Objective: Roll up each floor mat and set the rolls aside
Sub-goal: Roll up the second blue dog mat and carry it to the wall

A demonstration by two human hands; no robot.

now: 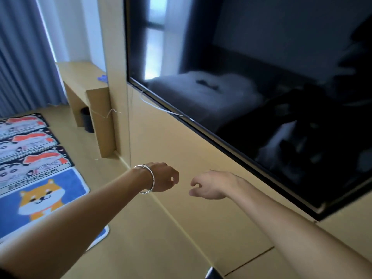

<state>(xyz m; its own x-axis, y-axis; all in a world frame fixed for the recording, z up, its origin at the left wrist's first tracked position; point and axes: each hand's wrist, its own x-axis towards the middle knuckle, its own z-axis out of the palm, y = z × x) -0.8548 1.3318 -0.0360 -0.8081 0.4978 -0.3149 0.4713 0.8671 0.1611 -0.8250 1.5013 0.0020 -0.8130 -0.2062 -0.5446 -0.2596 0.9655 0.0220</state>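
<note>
Mats (30, 141) lie flat, edges touching; left hand (163, 177) and right hand (209, 185) loosely curled, empty

Head view, daylight interior. Cool light enters at upper left, beside the curtain (18, 57), and leaves the wood floor (141, 238) evenly and fairly brightly lit. Shadows are soft; the darkest lies under the desk (80, 81). The glossy black screen (261, 87) mirrors a bright window strip and a pale bed. Slight motion blur softens the whole frame, so fine edges are smeared. Wide-angle distortion tilts the verticals and stretches the mats (30, 158) at the left edge.
</note>
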